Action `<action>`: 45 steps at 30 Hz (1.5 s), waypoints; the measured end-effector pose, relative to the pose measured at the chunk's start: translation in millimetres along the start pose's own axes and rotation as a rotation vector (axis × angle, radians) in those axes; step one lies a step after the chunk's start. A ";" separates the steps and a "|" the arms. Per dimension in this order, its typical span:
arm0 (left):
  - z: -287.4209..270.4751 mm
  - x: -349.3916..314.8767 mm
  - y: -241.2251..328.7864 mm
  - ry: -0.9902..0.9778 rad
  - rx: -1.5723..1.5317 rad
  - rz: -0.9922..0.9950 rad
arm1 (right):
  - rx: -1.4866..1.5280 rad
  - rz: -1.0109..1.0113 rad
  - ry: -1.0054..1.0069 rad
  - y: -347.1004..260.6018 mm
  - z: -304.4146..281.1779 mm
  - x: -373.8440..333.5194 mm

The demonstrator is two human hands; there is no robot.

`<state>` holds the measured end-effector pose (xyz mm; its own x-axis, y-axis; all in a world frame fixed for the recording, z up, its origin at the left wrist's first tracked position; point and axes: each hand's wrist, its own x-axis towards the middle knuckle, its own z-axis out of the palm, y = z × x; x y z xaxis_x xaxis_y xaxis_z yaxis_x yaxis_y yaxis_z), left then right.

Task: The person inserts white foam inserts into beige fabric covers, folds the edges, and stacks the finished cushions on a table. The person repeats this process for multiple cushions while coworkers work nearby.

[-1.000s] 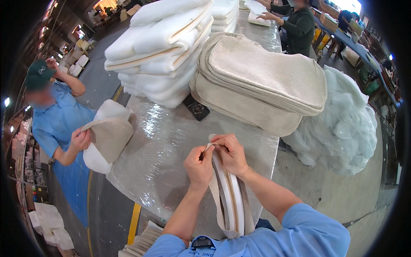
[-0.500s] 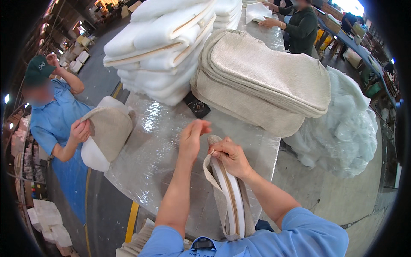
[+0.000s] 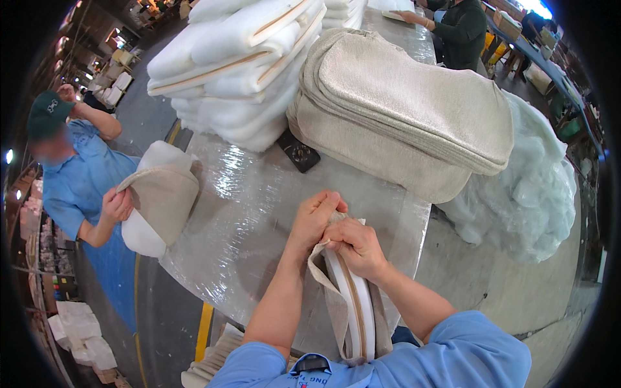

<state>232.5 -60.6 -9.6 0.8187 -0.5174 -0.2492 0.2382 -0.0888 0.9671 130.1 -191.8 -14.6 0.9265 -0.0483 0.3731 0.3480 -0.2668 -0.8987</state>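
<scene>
Swung in from the left since half a second ago, the left hand (image 3: pixel 315 216) now meets the right hand (image 3: pixel 356 247) at the far end of one beige fabric cover (image 3: pixel 328 284). The right hand pinches its edge; whether the left grips is hidden. One white-padded cushion (image 3: pixel 363 323) shows in the cover's opening, at the near edge of one plastic-wrapped table (image 3: pixel 259 226). Beyond are one blue-shirted co-worker (image 3: pixel 87 171) holding one half-covered cushion (image 3: pixel 165 191), one pile of beige covers (image 3: pixel 407 123), two white cushion stacks (image 3: pixel 226 71) and one dark-sleeved co-worker (image 3: pixel 462 35).
</scene>
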 end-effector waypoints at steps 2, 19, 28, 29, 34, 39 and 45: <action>3.2 -0.4 0.5 0.045 -0.023 0.053 | 0.007 0.001 0.004 0.2 0.3 -0.6; 5.9 -17.8 -22.7 -0.050 -0.450 -0.057 | 0.668 0.284 0.046 66.3 -53.7 65.2; 29.9 -23.8 -32.0 -0.023 -0.414 -0.019 | 0.434 0.389 -0.102 66.6 5.0 94.2; 32.2 -24.1 -31.3 -0.018 -0.425 -0.023 | 0.414 0.363 -0.093 66.3 3.9 91.3; 35.4 -23.6 -26.0 -0.070 -0.414 -0.003 | 0.408 0.358 -0.142 66.1 -2.7 78.3; 34.5 -27.4 -30.3 -0.115 -0.426 -0.071 | 0.362 0.312 -0.211 60.6 -5.6 68.9; 28.0 -20.0 -27.3 -0.193 -0.567 -0.083 | 0.385 0.425 -0.348 64.9 -25.7 65.9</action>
<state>195.0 -71.7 -29.7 0.6887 -0.6777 -0.2579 0.5822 0.3048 0.7538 210.0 -237.0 -42.4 0.9638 0.2574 -0.0698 -0.0912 0.0725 -0.9932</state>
